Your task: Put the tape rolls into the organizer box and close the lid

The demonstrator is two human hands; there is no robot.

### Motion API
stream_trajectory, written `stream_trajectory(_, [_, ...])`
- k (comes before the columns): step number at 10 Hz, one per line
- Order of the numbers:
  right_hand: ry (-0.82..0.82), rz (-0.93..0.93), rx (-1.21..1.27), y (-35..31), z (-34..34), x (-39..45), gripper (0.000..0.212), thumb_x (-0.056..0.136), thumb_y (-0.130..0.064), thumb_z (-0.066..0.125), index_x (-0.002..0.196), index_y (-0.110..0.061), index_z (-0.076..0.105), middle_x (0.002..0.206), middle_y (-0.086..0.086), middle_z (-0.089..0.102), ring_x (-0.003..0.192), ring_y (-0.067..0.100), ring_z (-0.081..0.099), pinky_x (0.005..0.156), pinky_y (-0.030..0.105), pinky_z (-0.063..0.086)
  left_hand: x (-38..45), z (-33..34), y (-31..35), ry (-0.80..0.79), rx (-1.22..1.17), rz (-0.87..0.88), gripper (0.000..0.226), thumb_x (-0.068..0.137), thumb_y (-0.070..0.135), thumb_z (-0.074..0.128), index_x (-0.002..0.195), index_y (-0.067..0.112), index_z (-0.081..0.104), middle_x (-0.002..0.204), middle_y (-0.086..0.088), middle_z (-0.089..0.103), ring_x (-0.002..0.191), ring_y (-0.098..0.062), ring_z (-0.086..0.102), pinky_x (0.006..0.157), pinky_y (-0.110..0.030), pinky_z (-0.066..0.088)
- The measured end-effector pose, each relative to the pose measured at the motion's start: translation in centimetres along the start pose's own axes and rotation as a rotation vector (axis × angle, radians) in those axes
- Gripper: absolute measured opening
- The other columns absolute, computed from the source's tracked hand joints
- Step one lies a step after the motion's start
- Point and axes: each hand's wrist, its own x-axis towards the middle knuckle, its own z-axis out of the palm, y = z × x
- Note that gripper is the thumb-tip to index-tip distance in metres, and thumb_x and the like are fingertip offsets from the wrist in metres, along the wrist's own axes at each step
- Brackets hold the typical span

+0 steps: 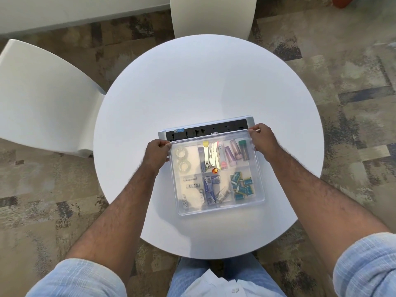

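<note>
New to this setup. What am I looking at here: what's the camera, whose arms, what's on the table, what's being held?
There is one picture, from a wide-angle camera worn on a person's head, looking down at their own bare arms; no robot is involved. A round white table holds a clear organizer box with compartments. Two tape rolls already sit in its far-left compartment; other sections hold small tools and packets. The left hand and right hand each grip a far corner of the translucent lid, which lies over the box. A power strip lies just behind.
</note>
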Motion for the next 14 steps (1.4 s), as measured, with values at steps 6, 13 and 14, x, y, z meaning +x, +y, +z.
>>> stream_trajectory(6, [-0.052,0.022,0.065,6.9,-1.3,-7.4,0.014,0.101,-0.014,0.057,0.109,-0.007,0.066,0.096,0.009,0.067,0.077,0.019,0.06,0.069,0.034,0.049,-8.9,0.9,-6.5,0.025,0.008,-0.016,0.022,0.104,0.015,0.057,0.122,0.008,0.067,0.115,-0.012,0.07,0.101,-0.034,0.072,0.08,-0.047,0.066])
stream_trajectory(13, [-0.117,-0.152,-0.13,12.0,-2.9,-13.5,0.034,0.102,-0.023,0.059,0.135,-0.021,0.051,0.128,-0.001,0.055,0.109,0.017,0.059,0.087,0.032,0.05,-15.6,1.0,-8.3,-0.003,0.187,0.049,0.033,0.106,0.029,0.057,0.137,0.021,0.053,0.13,-0.001,0.062,0.123,-0.026,0.064,0.099,-0.04,0.058])
stream_trajectory(14, [-0.023,-0.258,-0.282,11.4,-2.8,-13.8,0.041,0.1,-0.021,0.062,0.137,-0.016,0.048,0.132,0.005,0.051,0.115,0.022,0.055,0.095,0.039,0.049,-15.8,0.8,-7.9,0.024,0.357,0.171,0.046,0.107,0.034,0.054,0.149,0.018,0.046,0.149,-0.003,0.052,0.136,-0.025,0.055,0.112,-0.043,0.05])
